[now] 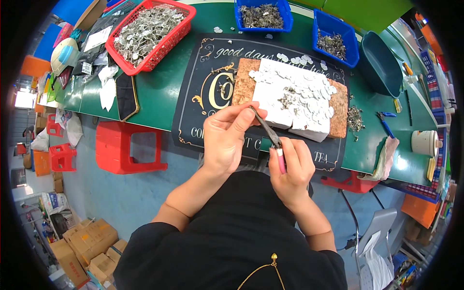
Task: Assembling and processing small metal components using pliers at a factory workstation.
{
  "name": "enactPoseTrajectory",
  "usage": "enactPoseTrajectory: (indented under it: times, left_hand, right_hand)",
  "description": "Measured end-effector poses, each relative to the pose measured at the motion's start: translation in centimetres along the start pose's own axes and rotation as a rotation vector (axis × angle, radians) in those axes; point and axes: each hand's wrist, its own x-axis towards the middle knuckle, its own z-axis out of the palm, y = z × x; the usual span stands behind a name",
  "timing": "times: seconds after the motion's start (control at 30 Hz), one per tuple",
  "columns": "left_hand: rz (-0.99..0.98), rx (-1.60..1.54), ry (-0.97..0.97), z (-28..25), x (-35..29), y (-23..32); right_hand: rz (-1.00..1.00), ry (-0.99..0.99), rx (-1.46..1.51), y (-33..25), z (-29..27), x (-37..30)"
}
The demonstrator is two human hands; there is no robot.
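Pink-handled pliers (267,128) are gripped in my right hand (293,169), their dark jaws slanting up to the left. My left hand (224,137) is closed in a pinch at the jaw tips; whatever it holds there is too small to make out. Just beyond my hands lies a white slab (269,104), scattered with flat white pieces (314,92) and a small heap of metal parts (289,99). Brown, rough-surfaced blocks (245,79) show at both its ends. All this rests on a dark printed mat (198,116).
A red basket (186,26) of small silvery pieces stands far left, near a black flat case (127,96). Two blue bins (291,19) with metal parts sit at the back. To the right are a dark green basin (382,63), blue-handled pliers (386,125), a cloth (386,157) and loose parts (355,118).
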Motion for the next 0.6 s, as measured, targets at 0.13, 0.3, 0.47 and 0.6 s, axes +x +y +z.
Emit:
enactPoseTrajectory:
  times: [0.13, 0.3, 0.47, 0.6]
  left_hand:
    - [0.254, 0.446, 0.075, -0.3, 1.1, 1.7]
    - [0.514, 1.354, 0.079, -3.7, 4.3, 3.2]
    - [0.653, 1.689, -0.042, -1.2, 5.4, 3.1]
    - [0.733, 1.571, -0.263, 2.0, 6.5, 2.7]
  right_hand:
    - [0.09, 0.01, 0.112, -0.1, -0.8, 0.0]
    - [0.244, 0.094, 0.098, 1.1, -3.9, -0.2]
    - [0.323, 0.102, 0.107, 2.3, -5.4, -0.3]
    - [0.346, 0.106, 0.128, 2.4, -5.4, 0.3]
